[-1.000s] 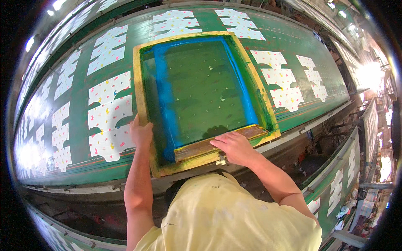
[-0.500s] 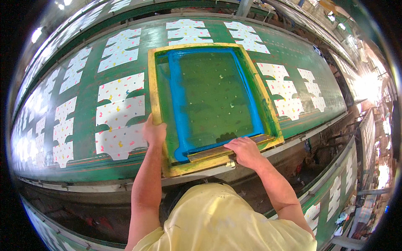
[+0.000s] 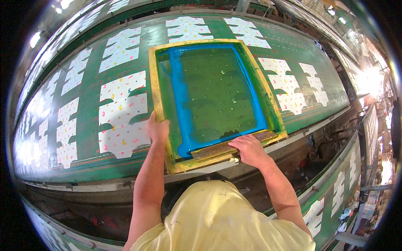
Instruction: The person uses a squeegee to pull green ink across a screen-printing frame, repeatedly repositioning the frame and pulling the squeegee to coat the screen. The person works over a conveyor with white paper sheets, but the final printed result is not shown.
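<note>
Mid-print | left hand point(image 3: 157, 129) grips frame point(image 3: 155, 90) at 9 o'clock | right hand point(image 3: 248, 149) clasps squeegee point(image 3: 228, 146) at 6 | panels point(image 3: 121, 119) left printed, stroke pending.

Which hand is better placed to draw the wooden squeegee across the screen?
Right, probably. The right hand already rests on the wooden squeegee at the near end of the yellow screen frame. The left hand grips the frame's left rail, apart from the squeegee.

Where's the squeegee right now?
Head view: the wooden squeegee lies along the screen frame's near edge, under the right hand.
</note>
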`<state>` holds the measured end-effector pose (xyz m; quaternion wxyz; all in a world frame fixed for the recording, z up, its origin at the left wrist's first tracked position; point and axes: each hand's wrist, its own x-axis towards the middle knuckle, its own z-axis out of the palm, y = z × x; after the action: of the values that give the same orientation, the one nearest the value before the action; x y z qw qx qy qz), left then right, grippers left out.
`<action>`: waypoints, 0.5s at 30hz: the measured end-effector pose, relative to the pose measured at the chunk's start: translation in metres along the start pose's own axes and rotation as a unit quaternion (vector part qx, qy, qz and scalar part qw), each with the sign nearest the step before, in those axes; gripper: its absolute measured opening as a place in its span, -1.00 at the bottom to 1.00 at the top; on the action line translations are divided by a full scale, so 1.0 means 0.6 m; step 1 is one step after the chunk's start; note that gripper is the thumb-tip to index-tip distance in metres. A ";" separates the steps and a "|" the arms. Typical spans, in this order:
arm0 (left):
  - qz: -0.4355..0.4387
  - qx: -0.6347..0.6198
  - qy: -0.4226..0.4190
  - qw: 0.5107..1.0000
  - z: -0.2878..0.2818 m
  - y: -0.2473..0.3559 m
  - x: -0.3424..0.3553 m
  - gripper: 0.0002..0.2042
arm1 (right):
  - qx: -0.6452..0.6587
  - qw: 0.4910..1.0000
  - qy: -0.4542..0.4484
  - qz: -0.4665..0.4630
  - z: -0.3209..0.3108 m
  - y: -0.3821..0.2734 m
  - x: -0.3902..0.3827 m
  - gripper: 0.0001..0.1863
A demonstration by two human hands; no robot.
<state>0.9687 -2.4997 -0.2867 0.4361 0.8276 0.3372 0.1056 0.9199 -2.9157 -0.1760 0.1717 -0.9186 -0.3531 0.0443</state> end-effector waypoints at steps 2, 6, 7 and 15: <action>-0.003 0.013 0.007 1.000 0.006 -0.009 0.005 -0.16 | -0.006 1.000 -0.005 -0.005 0.004 0.001 0.001 -0.47; -0.014 -0.052 -0.030 0.998 0.008 -0.017 0.011 -0.15 | -0.063 0.997 0.007 -0.053 0.010 0.007 0.004 -0.59; -0.013 -0.081 -0.039 0.996 0.006 -0.016 0.010 -0.15 | -0.059 0.997 -0.003 -0.042 0.011 0.008 0.004 -0.54; 0.036 0.056 0.028 0.997 -0.011 0.033 -0.025 -0.28 | -0.058 0.997 0.013 -0.051 0.031 0.050 0.070 -0.41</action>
<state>0.9639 -2.5130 -0.2654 0.3754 0.8590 0.3246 0.1259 0.9665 -2.9030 -0.2021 0.1250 -0.9081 -0.3996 0.0030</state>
